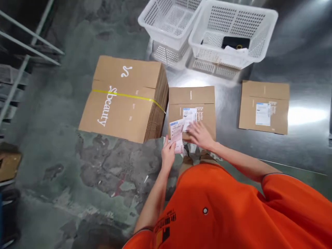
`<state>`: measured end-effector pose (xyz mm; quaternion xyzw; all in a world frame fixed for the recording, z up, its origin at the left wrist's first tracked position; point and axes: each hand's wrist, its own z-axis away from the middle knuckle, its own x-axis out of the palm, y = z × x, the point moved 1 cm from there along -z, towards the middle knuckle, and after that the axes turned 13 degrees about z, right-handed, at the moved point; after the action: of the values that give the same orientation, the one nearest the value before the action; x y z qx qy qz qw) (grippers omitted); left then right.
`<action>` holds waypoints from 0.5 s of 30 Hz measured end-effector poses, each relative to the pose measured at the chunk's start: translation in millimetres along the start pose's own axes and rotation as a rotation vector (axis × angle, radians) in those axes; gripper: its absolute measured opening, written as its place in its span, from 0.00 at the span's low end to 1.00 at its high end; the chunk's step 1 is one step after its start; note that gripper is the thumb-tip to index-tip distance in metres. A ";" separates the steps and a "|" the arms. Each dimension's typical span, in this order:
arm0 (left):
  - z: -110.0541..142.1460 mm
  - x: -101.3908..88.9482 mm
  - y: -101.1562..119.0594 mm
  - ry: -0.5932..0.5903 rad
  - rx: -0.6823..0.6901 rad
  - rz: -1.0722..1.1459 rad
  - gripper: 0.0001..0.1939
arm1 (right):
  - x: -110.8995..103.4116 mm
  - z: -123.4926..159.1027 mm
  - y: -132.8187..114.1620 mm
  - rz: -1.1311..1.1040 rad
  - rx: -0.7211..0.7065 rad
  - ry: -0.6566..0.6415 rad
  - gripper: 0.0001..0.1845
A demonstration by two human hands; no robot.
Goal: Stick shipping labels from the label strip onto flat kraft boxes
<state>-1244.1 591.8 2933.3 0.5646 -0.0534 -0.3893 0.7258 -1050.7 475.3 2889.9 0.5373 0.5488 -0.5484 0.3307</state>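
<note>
Through the head camera I saw the left hand (168,154) pinching a strip of printed labels (177,133) at the near edge of the steel table (227,110), close to its left corner. The right hand (199,134), fingers spread and gripping nothing that I could see, was over the white label (188,114) on the middle carton (178,95); whether it pressed down, I couldn't tell. That carton lay flat by the near edge, just beside the strapped stack (140,119). I judged that a sideways drag of those fingers could crease or skew the label, and that the strip, so close, could snag. I counted one strip, two single cartons with one label each, one stack under one yellow strap (129,96), and two white baskets (207,53), the right one holding a dark item (230,42).
</note>
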 end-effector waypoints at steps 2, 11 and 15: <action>11.6 1.9 5.1 -0.029 0.006 -0.030 0.17 | -8.8 9.5 32.9 -0.027 0.514 0.046 0.27; 53.3 56.7 58.8 -0.144 -0.138 0.271 0.21 | -82.9 120.4 179.2 -0.494 1.049 0.305 0.33; 53.5 84.9 56.5 -0.170 -0.223 0.343 0.22 | -141.4 180.7 258.7 -0.250 1.180 0.221 0.28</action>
<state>-1184.6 500.5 2970.3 0.4286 -0.1664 -0.3099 0.8322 -816.3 223.9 2928.3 0.6150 0.2427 -0.7354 -0.1485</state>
